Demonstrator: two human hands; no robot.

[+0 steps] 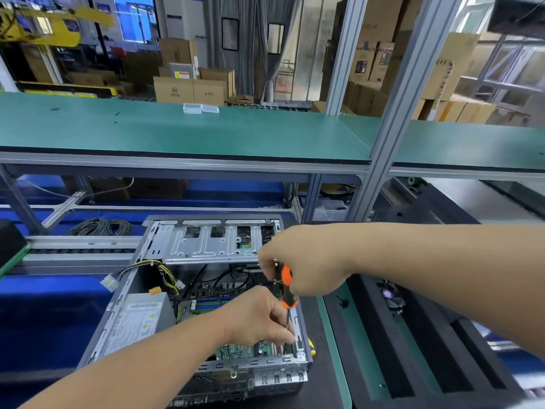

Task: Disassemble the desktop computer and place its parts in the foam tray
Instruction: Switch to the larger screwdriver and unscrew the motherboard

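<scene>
- Grey sheet-metal desktop computer case (206, 249) is lying on its side with the cover off, near centre of the workbench; the green motherboard (236, 349), the silver power supply box (135, 323) at its left and the bundled yellow-and-black cables (165, 273) are sitting inside.
- Right hand (306, 261) is gripping the orange-and-black screwdriver (287, 290) by its handle, shaft pointing down along the case's right wall.
- Left hand (259, 317) is pinching the shaft low down, steadying the tip; the tip itself is hidden.
- Step in hand, as judged: a screw at the near right corner is being loosened.
- Black foam tray (418, 358) is lying just right of the case, slots mostly vacant.
- Next move is calling for steady downward pressure, then lifting the freed screw clear.
</scene>
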